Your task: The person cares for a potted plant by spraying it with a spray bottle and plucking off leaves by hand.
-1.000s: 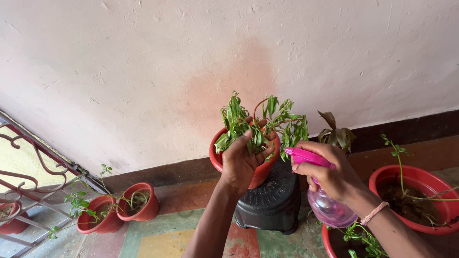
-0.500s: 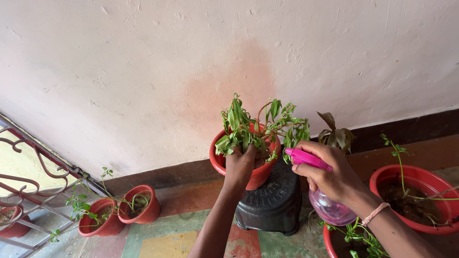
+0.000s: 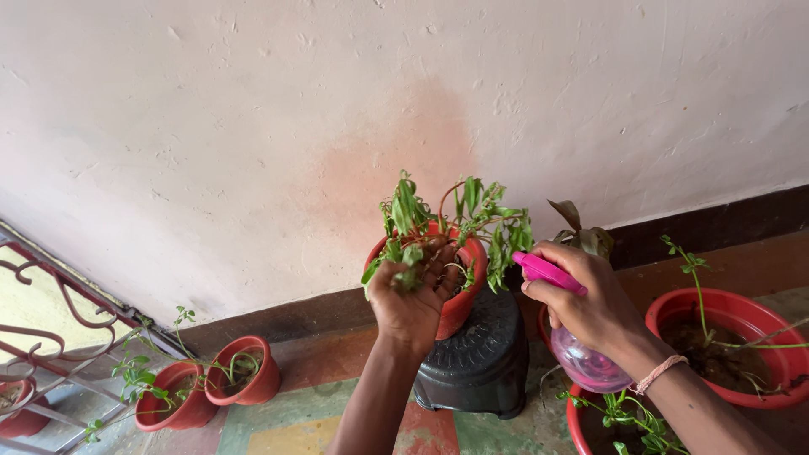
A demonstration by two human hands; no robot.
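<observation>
We record the left hand [image 3: 410,299] raised palm-up into the drooping green foliage [image 3: 447,223] of a plant in a red plastic pot [image 3: 459,307], the fingers [image 3: 440,271] curled loosely about a few leaves and thin stems without clamping them. The right hand [image 3: 590,307] is closed around the neck of a spray bottle with a pink trigger head and a clear pink-tinted body [image 3: 581,358]; the nozzle points left toward the foliage from just beside it, and we cannot tell whether the trigger is pressed. The pot stands on a low black moulded plastic stool [image 3: 476,362] at the centre of the scene, near the far wall. In our judgement the leaves and stems are soft, limp and easily torn, so they are best supported from beneath; the pot itself looks stiff and moderately heavy with soil, and is better taken by its rim or body. The bottle looks light, its smooth body possibly slippery if wet, and the neck is the sound place to grip. The floor [image 3: 295,425] is painted in worn green, yellow and red patches. The plastered wall [image 3: 253,126] is pale, with a faint pink stain behind the plant and a dark skirting band at its foot. At the near left stand two small red pots [image 3: 211,392] with thin sprigs beside a curled red metal grille [image 3: 50,337]; at the right a wide red basin of soil [image 3: 733,337] holds a spindly shoot.
</observation>
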